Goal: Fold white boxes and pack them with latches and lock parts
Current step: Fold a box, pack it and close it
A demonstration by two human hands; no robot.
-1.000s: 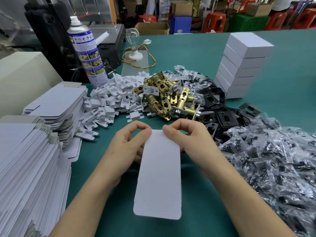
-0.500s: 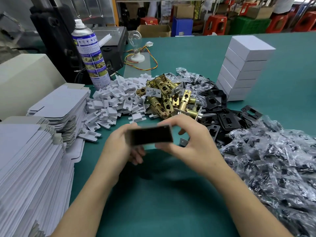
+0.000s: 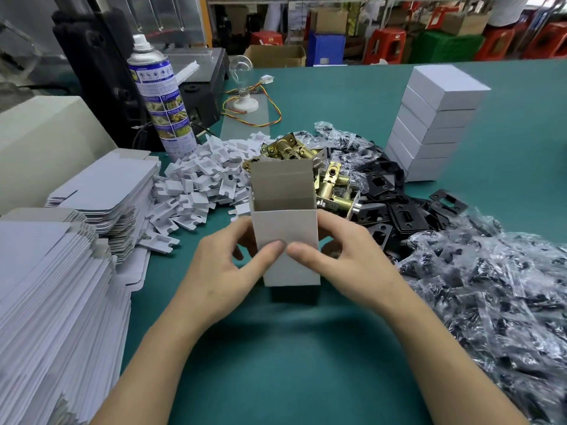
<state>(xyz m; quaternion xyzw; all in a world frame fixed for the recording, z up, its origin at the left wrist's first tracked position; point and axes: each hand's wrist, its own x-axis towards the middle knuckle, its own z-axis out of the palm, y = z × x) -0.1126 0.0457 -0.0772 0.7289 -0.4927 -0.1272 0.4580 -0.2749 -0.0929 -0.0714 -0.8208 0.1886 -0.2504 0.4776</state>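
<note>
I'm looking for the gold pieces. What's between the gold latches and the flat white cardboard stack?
In the head view, a heap of small white cardboard inserts lies between the gold latches and the flat cardboard stack.

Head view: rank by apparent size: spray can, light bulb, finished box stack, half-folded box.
1. finished box stack
2-3. spray can and half-folded box: look alike; the box is nearer the camera, so no ranking
4. light bulb
</note>
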